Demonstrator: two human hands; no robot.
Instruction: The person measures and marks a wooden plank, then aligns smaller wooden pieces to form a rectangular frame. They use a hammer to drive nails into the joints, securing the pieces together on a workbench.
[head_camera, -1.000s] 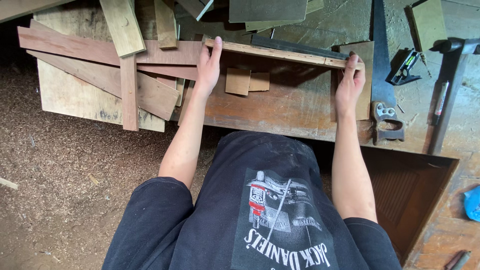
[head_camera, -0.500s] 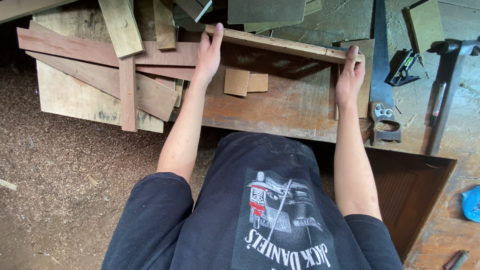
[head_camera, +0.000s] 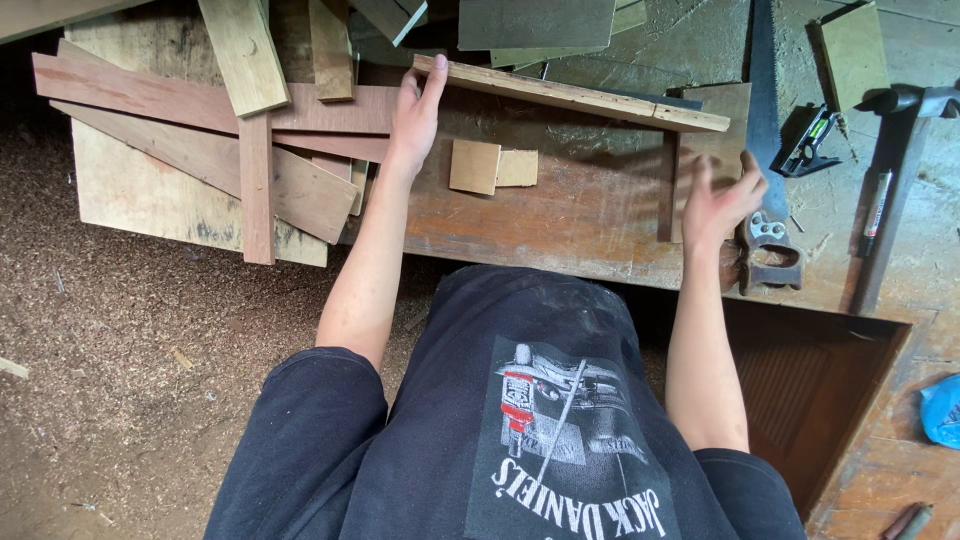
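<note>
A long thin wooden strip is held raised over a brown wooden board, its right end free in the air. My left hand grips the strip's left end, thumb and fingers closed round it. Below the strip's right end, my right hand hovers with fingers spread and slightly blurred, holding nothing, close to a dark upright piece on the board. Two small square wood offcuts lie on the board under the strip.
Reddish planks and pale boards are piled at the left. A handsaw, a small level, a hammer and a marker lie at the right. Sawdust covers the floor. A blue object sits at the right edge.
My right hand has let go of the strip's right end and dropped back toward me. The left hand has lifted the strip farther away, still gripping it.
</note>
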